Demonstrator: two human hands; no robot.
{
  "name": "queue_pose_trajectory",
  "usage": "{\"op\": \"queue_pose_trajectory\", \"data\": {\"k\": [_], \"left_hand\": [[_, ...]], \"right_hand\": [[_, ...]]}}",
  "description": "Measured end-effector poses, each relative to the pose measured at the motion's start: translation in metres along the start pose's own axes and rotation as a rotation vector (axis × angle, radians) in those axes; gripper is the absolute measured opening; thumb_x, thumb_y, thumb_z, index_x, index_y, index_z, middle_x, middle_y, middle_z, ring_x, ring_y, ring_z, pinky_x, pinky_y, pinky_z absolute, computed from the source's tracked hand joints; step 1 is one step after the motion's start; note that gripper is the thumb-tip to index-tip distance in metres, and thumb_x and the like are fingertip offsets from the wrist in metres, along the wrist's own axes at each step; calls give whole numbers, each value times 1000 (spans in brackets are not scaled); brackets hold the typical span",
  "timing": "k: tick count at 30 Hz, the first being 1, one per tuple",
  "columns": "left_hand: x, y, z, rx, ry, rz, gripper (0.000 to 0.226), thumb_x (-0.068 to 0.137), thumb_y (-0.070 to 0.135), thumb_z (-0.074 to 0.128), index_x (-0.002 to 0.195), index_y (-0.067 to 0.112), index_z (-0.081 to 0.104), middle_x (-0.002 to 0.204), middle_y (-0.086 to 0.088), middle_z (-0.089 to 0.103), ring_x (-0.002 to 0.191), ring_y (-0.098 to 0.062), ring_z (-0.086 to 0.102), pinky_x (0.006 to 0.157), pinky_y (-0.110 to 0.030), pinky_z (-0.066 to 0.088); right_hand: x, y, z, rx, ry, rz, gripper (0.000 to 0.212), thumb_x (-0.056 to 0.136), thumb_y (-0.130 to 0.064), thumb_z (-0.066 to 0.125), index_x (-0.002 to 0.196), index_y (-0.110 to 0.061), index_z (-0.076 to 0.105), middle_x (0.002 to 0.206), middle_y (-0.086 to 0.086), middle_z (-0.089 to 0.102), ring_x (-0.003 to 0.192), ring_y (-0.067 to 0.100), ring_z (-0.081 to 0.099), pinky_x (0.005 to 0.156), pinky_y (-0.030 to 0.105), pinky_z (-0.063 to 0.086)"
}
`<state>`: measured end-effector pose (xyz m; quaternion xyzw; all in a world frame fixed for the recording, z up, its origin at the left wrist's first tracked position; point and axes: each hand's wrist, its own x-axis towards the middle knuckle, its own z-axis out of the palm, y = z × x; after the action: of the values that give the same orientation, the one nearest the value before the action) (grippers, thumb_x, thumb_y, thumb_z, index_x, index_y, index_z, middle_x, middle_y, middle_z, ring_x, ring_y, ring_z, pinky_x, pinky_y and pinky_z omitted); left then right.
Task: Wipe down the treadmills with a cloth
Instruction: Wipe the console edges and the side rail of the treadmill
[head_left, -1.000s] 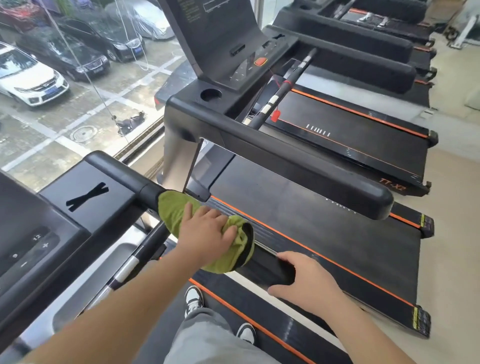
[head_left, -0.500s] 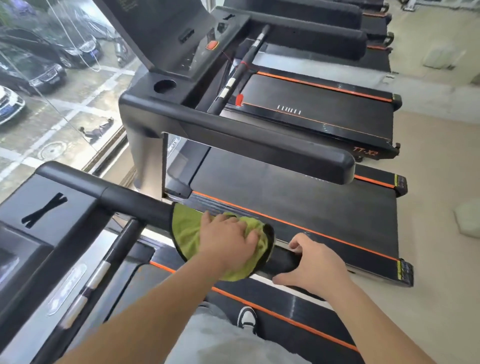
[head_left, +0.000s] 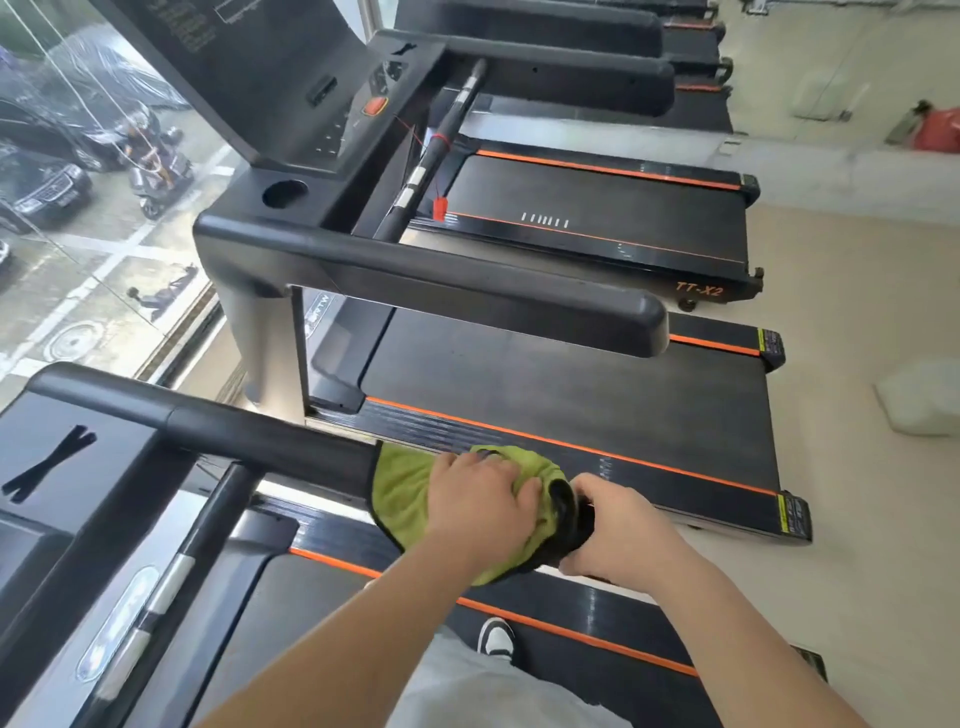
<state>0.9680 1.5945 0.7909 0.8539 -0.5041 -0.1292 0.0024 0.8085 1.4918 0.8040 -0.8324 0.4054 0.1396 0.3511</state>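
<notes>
Cloth, green, wraps the end of the near treadmill's black handrail. Our left hand grips it, fingers curled over the top. Our right hand, just beside it at 3 o'clock, curls round the bare rail tip. The two hands nearly touch. At 12 o'clock from them lies the next treadmill's belt; at 6 o'clock, one shoe.

handrail: bare between console and cloth | rail end: blocked by right hand | neighbouring handrail: well apart
</notes>
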Motion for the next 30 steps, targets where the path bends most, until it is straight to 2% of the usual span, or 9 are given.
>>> {"op": "queue_pose_trajectory", "data": {"k": [5, 10, 13, 16, 18, 21, 26, 28, 30], "left_hand": [[8, -22, -10, 6, -73, 276, 43, 102, 59, 33, 107, 28, 63, 113, 4, 71, 110, -25, 61, 93, -39, 41], [8, -80, -16, 40, 113, -68, 63, 93, 62, 20, 82, 22, 68, 90, 0, 74, 98, -31, 67, 92, -40, 42], [3, -41, -8, 76, 90, -208, 56, 95, 56, 27, 91, 22, 71, 101, 3, 73, 106, -28, 62, 103, -44, 35], [-12, -9, 9, -27, 138, 106, 45, 96, 58, 39, 92, 26, 70, 98, 7, 73, 98, -27, 63, 96, -46, 42], [-8, -28, 6, -55, 93, 265, 47, 98, 62, 36, 107, 30, 69, 107, 11, 73, 103, -22, 63, 96, -43, 43], [5, -79, -15, 34, 30, 171, 51, 99, 62, 25, 101, 29, 64, 109, 7, 72, 108, -23, 62, 95, -37, 40], [3, -115, -13, 23, 214, -222, 56, 90, 56, 26, 78, 21, 68, 88, 1, 71, 101, -29, 64, 102, -45, 38], [-5, -89, -2, -19, 257, -173, 43, 91, 52, 41, 78, 22, 68, 88, 2, 71, 100, -29, 63, 105, -52, 40], [-15, -75, 9, -68, 268, 8, 35, 92, 54, 49, 90, 26, 70, 99, 8, 72, 106, -25, 62, 107, -56, 39]], "right_hand": [[2, 6, 1, 35, 23, 26, 67, 44, -58, 81, 103, -38, 55, 93, -18, 68, 89, 13, 67, 78, 40, 59], [-1, -4, 2, -32, 15, 68, 77, 54, -42, 84, 125, -44, 53, 117, -22, 64, 107, 11, 62, 83, 31, 55], [0, -11, 0, -81, -2, 100, 73, 56, -39, 84, 122, -43, 52, 114, -21, 64, 102, 14, 62, 73, 28, 51], [1, -14, -3, -107, 1, 116, 63, 53, -40, 84, 107, -39, 51, 98, -18, 64, 91, 17, 63, 63, 28, 44], [1, -14, -4, -112, 9, 108, 60, 52, -39, 85, 102, -38, 52, 91, -19, 63, 87, 15, 63, 60, 27, 43], [0, -17, -9, -120, -30, 82, 73, 52, -43, 86, 117, -43, 53, 110, -21, 62, 98, 13, 63, 73, 30, 54], [6, -34, -20, -154, -163, 6, 84, 56, -58, 83, 133, -38, 54, 129, -16, 60, 109, 11, 61, 91, 35, 57], [12, -48, -21, -169, -166, -26, 91, 52, -64, 80, 136, -39, 54, 132, -18, 58, 116, 11, 60, 94, 37, 55], [20, -62, -18, -146, -158, -58, 74, 49, -65, 80, 116, -41, 61, 115, -22, 63, 105, 7, 62, 89, 37, 56]]}}
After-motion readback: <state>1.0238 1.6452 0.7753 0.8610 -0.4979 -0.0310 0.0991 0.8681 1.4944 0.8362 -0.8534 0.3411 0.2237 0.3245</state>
